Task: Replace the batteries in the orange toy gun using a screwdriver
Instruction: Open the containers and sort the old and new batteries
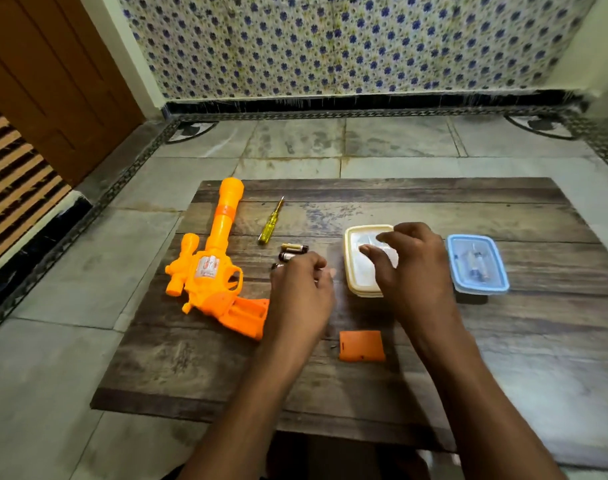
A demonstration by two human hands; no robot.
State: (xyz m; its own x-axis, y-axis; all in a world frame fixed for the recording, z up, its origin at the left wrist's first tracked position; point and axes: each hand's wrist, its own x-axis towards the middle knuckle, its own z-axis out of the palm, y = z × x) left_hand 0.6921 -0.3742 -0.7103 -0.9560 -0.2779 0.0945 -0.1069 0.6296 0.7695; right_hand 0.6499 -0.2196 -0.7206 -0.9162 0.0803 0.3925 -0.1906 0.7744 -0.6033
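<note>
Toy gun (212,271) on board; left fingers (316,263) curled, contents hidden; right fingers (385,242) loose.

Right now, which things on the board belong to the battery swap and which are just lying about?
For the job:
toy gun, grip open
screwdriver
loose batteries
orange cover
small screw
cream box, under the right hand
blue box, batteries seemingly inside
left hand, by the batteries

Just lying about:
striped mat
wooden door
</note>
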